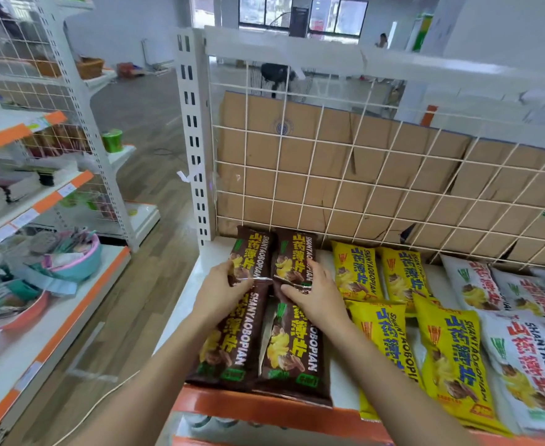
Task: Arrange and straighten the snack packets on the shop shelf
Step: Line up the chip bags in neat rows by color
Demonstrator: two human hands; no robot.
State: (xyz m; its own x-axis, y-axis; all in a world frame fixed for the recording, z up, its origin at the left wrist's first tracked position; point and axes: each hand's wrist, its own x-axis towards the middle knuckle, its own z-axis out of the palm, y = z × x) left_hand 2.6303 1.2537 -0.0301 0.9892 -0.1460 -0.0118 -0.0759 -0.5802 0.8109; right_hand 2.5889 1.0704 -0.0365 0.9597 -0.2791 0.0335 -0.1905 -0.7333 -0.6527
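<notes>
My left hand point(219, 292) grips the near end of the rear left brown packet point(250, 249). My right hand point(317, 296) grips the rear right brown packet point(292, 255), with yellow packets point(358, 275) just beside it.

A shop: a white metal shelf point(205, 252) with an orange front edge point(258, 410) and a wire-grid back point(361, 175) carries rows of matching snack packets point(290, 349) in brown, yellow and white. Across the aisle stands another rack point(81, 101), with price labels point(66, 189) along its shelf edges.

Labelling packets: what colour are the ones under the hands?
Dark brown packets, yellow lettering; head view.
</notes>
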